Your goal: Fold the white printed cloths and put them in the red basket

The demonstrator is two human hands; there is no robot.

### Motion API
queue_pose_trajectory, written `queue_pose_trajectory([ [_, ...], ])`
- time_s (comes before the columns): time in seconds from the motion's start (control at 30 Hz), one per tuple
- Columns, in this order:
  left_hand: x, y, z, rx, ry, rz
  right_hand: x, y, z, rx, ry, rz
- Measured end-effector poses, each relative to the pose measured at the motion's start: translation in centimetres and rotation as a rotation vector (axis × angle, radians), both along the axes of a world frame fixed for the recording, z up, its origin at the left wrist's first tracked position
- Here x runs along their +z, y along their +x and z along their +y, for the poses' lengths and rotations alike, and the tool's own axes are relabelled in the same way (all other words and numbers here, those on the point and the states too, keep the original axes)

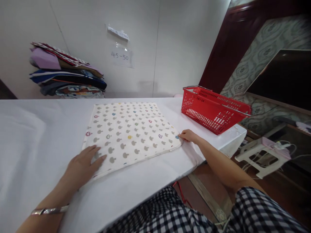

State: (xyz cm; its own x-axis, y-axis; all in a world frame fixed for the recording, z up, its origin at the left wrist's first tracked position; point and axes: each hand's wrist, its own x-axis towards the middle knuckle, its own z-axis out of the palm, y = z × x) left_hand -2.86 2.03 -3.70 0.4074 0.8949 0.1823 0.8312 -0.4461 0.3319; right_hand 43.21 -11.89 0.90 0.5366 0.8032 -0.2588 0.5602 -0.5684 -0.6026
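Note:
A cream cloth [131, 132] printed with small grey and coloured mushrooms lies flat and folded square on the white table [36, 136]. My left hand [84, 163] rests flat on its near left corner, fingers stretched out. My right hand [188, 135] pinches the cloth's near right corner at the edge. A silver bangle [48, 211] sits on my left wrist.
A red plastic basket [213, 108] stands on the table's far right corner. A stack of folded fabrics [65, 71] lies against the wall at the back left. A white stool [263, 153] with cables stands on the floor to the right. A paper label reading 45-50 [120, 55] hangs on the wall.

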Motion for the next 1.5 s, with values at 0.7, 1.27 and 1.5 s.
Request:
queue_pose_trajectory([
  [0.7, -1.1, -0.5, 0.6, -0.045, 0.083, -0.014, -0.5, 0.6, -0.3, -0.042, -0.053, 0.098],
  [1.27, -1.4, -0.8, 0.7, -0.045, 0.072, -0.022, -0.8, -0.3, 0.1, -0.049, 0.002, -0.032],
  [1.5, -1.5, -0.9, 0.8, -0.06, 0.103, -0.03, -0.5, -0.8, 0.4, -0.049, 0.078, -0.071],
])
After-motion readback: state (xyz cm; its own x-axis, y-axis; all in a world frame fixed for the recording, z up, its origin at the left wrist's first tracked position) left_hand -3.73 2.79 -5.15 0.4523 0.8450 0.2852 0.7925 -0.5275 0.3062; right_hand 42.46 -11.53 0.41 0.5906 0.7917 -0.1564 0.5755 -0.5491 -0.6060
